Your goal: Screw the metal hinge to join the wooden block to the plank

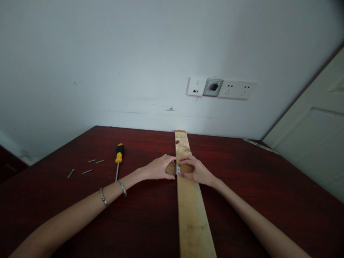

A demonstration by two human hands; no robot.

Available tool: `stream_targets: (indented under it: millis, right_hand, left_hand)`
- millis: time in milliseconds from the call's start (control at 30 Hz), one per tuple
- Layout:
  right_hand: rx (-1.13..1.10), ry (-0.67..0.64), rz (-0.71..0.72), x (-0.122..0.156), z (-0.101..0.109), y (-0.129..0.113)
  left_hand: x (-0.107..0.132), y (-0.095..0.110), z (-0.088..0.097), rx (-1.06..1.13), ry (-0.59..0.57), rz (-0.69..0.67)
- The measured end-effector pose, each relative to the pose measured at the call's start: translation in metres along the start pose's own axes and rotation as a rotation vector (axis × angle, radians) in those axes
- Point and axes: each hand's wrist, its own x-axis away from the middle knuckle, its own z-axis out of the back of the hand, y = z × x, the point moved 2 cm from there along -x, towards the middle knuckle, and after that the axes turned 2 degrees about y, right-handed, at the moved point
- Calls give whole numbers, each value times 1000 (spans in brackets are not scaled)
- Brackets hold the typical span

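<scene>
A long pale wooden board (192, 215) lies lengthwise on the dark red table, running from the near edge toward the wall. At its left edge is a small silver metal hinge (177, 170) with holes in it. My left hand (160, 167) pinches the hinge from the left, thumb and fingers curled around that side. From the right, my right hand (198, 170) rests across the board with its fingertips closed on the hinge's other side. A tan patch shows inside my left fingers, and I cannot tell what it is.
On the left of the table (231, 215) lie a yellow-and-black screwdriver (119, 154) and several screws (87, 171). Behind is a white wall with a row of sockets (232, 89). A white door (317, 132) stands at the right, near a pale strip (259, 145) on the table's far edge.
</scene>
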Motion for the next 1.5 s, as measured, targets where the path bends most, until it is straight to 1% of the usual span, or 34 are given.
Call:
stream_targets:
  millis: [167,400,567,700,800,900,967,1067,1167,1233,1300,1400,1433,1500]
  right_hand:
    - [0,-2,1,-1,0,0]
    - [-31,68,-36,1,-2,4]
    - [-33,68,-29,2,-2,4]
    - [-28,67,-37,1,-1,3]
    - [-24,71,-44,1,-2,3]
    - [-19,115,-42,3,-4,4]
    - [-9,158,-32,4,-5,4]
    - [-3,211,-24,7,-4,5]
    - [-18,266,-34,9,-2,4]
    - [-26,292,-35,10,-1,5]
    - [-31,295,-37,10,-1,6]
    - [-65,277,-104,10,-2,11]
    - [-94,276,-146,9,-2,13]
    - [-165,294,-235,9,-1,17]
  left_hand:
    - [0,0,1,23,13,-7]
    - [1,0,0,26,12,-21]
    - [0,0,1,27,8,-18]
    - [1,1,2,33,27,-36]
    - [1,2,2,50,95,-95]
    - [1,6,6,76,216,-195]
    - [0,12,13,87,288,-246]
    - [2,21,32,83,385,-241]
    - [11,22,61,56,476,-182]
    - [22,13,81,17,496,-134]
    - [37,-5,100,-47,471,-57]
    - [69,-46,125,-183,377,125]
    - [82,-60,131,-245,349,186]
    - [109,-87,139,-333,248,309]
